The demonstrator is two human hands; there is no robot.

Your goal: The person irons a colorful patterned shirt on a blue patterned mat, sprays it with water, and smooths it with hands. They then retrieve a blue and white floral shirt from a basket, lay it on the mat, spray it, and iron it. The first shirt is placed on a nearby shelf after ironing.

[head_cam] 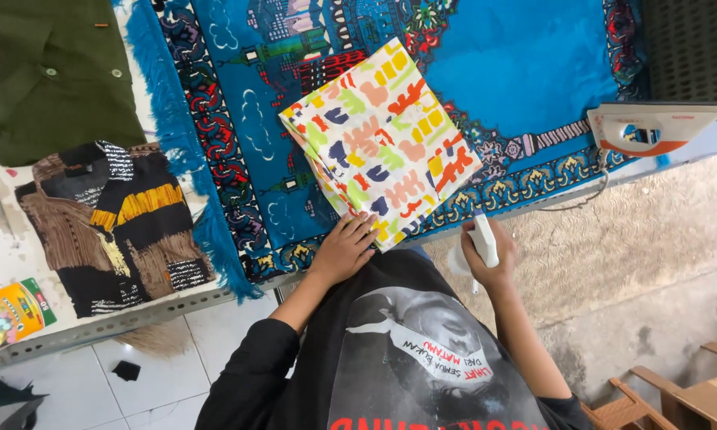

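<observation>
Head view: left hand flat on folded patterned cloth, right hand grasping seemingly a white bottle

Folded cloth lying on rug, under left hand fingertips at near corner. Spray bottle inside right hand fingers, just right of cloth. Iron well right, beyond those fingers. Shirt far left of left fingers.
</observation>
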